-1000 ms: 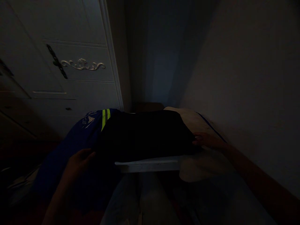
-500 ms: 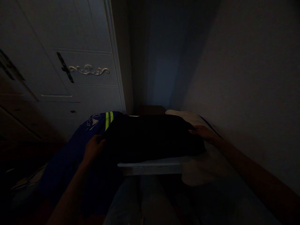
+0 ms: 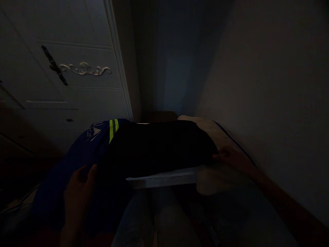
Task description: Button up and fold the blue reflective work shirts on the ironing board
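The room is very dark. A black folded garment (image 3: 159, 147) lies on a pale flat surface (image 3: 164, 178) in front of me. My left hand (image 3: 79, 185) is at its near left corner, over a blue garment (image 3: 77, 154) with neon yellow stripes and a white logo; its fingers curl at the dark cloth's edge, and whether they grip it is unclear. At the black garment's right edge, my right hand (image 3: 231, 157) touches it with fingers pressed against the cloth. Under that hand lies a cream fabric (image 3: 218, 178).
A white wardrobe door (image 3: 77, 68) with a scrolled ornament and a dark handle stands at the left. A plain wall (image 3: 269, 103) runs along the right. My legs (image 3: 154, 219) show below the pale surface.
My left hand has drawn back toward me and to the left, from the garment's far left corner to its near corner. The right hand slid slightly nearer along the right edge.
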`<state>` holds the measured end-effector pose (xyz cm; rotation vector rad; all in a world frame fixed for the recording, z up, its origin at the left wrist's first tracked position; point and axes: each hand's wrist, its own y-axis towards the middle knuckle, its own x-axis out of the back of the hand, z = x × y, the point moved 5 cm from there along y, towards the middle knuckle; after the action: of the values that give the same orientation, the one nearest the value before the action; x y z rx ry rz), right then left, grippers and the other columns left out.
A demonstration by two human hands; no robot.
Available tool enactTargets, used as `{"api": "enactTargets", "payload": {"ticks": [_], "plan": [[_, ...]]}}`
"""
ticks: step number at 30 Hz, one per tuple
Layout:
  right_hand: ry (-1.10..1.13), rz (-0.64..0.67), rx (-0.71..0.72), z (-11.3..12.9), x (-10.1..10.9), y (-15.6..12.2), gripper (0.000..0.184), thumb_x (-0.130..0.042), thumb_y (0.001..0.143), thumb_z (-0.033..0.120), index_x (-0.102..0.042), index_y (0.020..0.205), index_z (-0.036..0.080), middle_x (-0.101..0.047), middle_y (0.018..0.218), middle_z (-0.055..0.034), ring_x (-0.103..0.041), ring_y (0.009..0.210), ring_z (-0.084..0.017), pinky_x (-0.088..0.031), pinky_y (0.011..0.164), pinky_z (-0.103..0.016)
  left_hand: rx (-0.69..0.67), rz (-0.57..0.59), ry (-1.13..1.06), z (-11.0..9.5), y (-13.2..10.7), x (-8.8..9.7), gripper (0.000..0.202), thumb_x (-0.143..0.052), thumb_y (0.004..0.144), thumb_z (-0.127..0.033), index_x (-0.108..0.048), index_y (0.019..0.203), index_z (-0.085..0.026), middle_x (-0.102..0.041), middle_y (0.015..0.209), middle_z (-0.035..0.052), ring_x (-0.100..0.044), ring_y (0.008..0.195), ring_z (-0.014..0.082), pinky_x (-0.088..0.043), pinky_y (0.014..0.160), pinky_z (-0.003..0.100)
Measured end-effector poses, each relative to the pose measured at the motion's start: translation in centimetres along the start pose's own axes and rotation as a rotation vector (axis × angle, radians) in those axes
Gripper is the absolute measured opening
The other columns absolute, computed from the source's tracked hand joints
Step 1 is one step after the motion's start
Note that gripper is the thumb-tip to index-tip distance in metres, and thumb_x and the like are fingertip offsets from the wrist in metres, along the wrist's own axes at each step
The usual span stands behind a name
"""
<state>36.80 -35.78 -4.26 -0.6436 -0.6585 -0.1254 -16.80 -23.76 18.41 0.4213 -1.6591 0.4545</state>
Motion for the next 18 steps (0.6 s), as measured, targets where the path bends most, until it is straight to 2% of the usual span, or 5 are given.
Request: {"api": "enactTargets", "payload": {"ticks": [4, 8, 10, 13, 18], "plan": [[-0.033, 0.003, -0.025, 0.8, -1.7, -3.0, 0.043, -0.070, 0.066, 0.061, -0.057, 0.078, 0.022, -0.063, 0.063, -0.0014, -0.060, 0.057, -0.019, -0.038, 0.050, -0.026, 0.003, -0.022, -0.017, 1.1, -3.2, -1.4, 0.065, -0.045, 0.081, -0.062, -0.062, 0.119, -0.012, -0.065, 0.117, 0.0196, -0.060, 0.112, 0.0373, -0.047, 0.096, 0.051], [0.008, -0.090, 0.098, 2.3, -2.5, -3.2, 0.036, -0.059, 0.075, 0.057, -0.060, 0.075, 0.021, -0.064, 0.064, -0.0022, -0.059, 0.059, -0.018, -0.038, 0.054, -0.027, -0.066, -0.023, -0.098, 1.0, -3.9, -3.0, 0.062, -0.049, 0.076, -0.059, -0.063, 0.115, -0.011, -0.067, 0.112, 0.0176, -0.061, 0.108, 0.0352, -0.047, 0.096, 0.049], [0.019, -0.101, 0.180, 2.7, -1.8, -2.9, 0.036, -0.055, 0.078, 0.054, -0.061, 0.070, 0.020, -0.064, 0.064, -0.0028, -0.058, 0.060, -0.017, -0.037, 0.056, -0.027, -0.037, -0.033, -0.177, 1.4, -3.5, -3.2, 0.058, -0.056, 0.071, -0.055, -0.064, 0.111, -0.013, -0.068, 0.105, 0.0146, -0.064, 0.100, 0.0331, -0.050, 0.091, 0.047], [0.010, -0.015, 0.251, 2.0, -0.1, -2.1, 0.037, -0.056, 0.078, 0.055, -0.063, 0.067, 0.020, -0.063, 0.063, -0.0024, -0.057, 0.059, -0.016, -0.036, 0.056, -0.026, 0.036, -0.036, -0.286, 2.0, -2.9, -3.1, 0.048, -0.063, 0.065, -0.045, -0.067, 0.102, -0.014, -0.069, 0.096, 0.0113, -0.066, 0.091, 0.0301, -0.053, 0.085, 0.044], [0.045, 0.150, 0.228, -1.0, 1.6, -0.7, 0.039, -0.058, 0.071, 0.057, -0.065, 0.066, 0.019, -0.063, 0.063, -0.0029, -0.058, 0.061, -0.017, -0.039, 0.057, -0.027, 0.169, -0.067, -0.393, 2.2, -2.7, -2.7, 0.036, -0.069, 0.063, -0.032, -0.070, 0.094, -0.015, -0.070, 0.088, 0.0056, -0.065, 0.088, 0.0262, -0.053, 0.085, 0.043]]}}
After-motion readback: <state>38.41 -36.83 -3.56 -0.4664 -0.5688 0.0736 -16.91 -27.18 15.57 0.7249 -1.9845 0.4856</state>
